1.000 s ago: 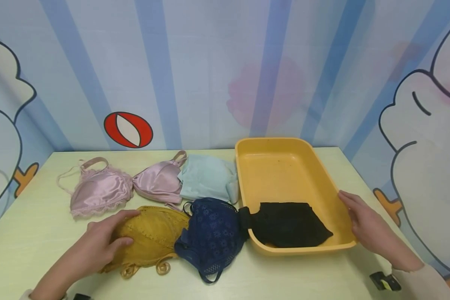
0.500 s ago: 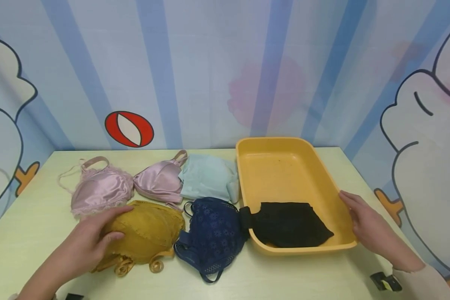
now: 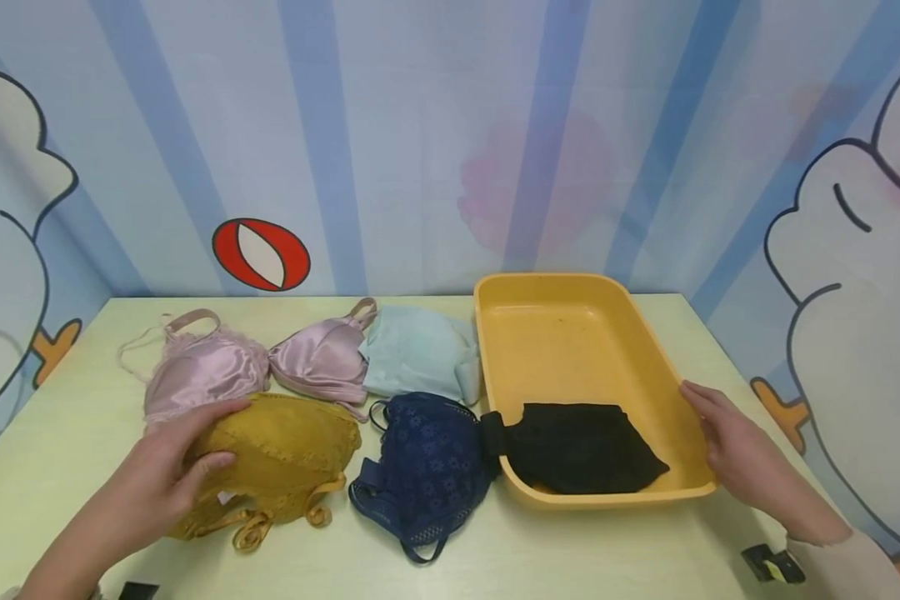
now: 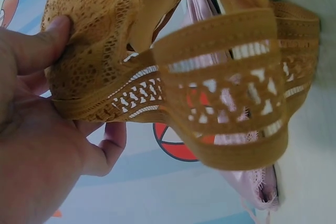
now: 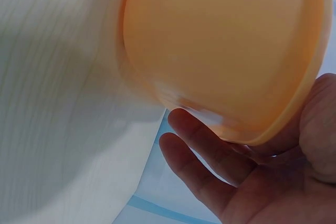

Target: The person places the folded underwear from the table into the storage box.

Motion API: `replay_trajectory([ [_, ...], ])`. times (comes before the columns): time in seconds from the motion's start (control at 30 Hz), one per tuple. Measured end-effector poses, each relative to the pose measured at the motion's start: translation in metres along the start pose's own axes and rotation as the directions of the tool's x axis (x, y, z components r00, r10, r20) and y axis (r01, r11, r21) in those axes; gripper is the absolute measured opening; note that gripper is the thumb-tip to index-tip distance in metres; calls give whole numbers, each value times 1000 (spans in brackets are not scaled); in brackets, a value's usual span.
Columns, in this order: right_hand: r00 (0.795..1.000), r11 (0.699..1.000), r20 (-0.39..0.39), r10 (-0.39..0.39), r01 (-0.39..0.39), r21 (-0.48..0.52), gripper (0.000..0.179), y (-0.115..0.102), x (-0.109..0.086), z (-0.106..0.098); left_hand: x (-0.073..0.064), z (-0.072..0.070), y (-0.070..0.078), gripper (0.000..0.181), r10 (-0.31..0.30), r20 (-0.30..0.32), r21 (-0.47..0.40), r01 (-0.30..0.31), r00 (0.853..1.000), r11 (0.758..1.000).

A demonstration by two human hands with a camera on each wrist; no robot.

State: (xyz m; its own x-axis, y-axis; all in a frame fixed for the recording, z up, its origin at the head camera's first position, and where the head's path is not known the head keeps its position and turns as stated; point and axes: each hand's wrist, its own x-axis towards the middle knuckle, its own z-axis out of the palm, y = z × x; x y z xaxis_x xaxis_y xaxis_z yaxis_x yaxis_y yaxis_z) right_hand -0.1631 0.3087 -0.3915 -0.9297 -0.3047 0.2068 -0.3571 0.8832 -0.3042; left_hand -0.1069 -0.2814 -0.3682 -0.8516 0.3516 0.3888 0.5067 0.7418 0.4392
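Observation:
My left hand [image 3: 161,467] pinches a mustard-yellow lace bra [image 3: 281,454] at its left end, thumb on the near face, fingers behind. In the left wrist view the bra's openwork band [image 4: 226,87] bows out past the fingers. My right hand [image 3: 735,454] holds the right rim of a yellow-orange plastic basin [image 3: 577,333]; in the right wrist view two fingers [image 5: 202,150] lie along its outer wall. A folded black garment [image 3: 585,450] lies in the basin's near end, its black band reaching over the left rim. A navy lace bra [image 3: 435,467] lies between the mustard bra and the basin.
Behind the mustard bra lies a pink satin bra [image 3: 318,358], its cups spread out leftward. A folded mint-green garment [image 3: 420,350] sits between it and the basin. The pale table [image 3: 570,550] ends at a blue-striped printed backdrop [image 3: 420,167].
My left hand has drawn the mustard bra left and slightly up, away from the navy bra, and its coiled straps have swung along. The right hand and basin stay in place.

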Motion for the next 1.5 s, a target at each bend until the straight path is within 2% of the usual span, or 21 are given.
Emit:
replay_trajectory([
  [0.37, 1000, 1000, 12, 15, -15, 4, 44, 0, 0, 0, 4, -2, 7, 64, 3, -37, 21, -2, 999, 1000],
  [0.6, 1000, 1000, -2, 7, -7, 4, 43, 1, 0, 1, 10, 13, 0, 51, 58, -77, 5, -58, 995, 998],
  [0.7, 1000, 1000, -3, 8, -8, 3, 44, 1, 0, 2, 12, 19, -1, 47, 60, -85, 3, -60, 995, 998],
  [0.9, 1000, 1000, 4, 15, -15, 3, 44, -1, 0, 1, 15, 25, 0, 46, -11, -50, -4, 11, 999, 1000],
  [1.07, 1000, 1000, -4, 9, -9, 5, 43, -1, 0, 0, 18, 30, 2, 41, -68, -6, -58, 67, 998, 996],
  [1.23, 1000, 1000, 0, 13, -13, 7, 43, -1, 0, 1, 21, 36, 4, 37, -127, 42, -89, 130, 991, 988],
  [1.5, 1000, 1000, -18, 1, -1, -1, 42, 0, -1, 1, 22, 42, 8, 47, -202, 75, -72, 207, 977, 976],
])
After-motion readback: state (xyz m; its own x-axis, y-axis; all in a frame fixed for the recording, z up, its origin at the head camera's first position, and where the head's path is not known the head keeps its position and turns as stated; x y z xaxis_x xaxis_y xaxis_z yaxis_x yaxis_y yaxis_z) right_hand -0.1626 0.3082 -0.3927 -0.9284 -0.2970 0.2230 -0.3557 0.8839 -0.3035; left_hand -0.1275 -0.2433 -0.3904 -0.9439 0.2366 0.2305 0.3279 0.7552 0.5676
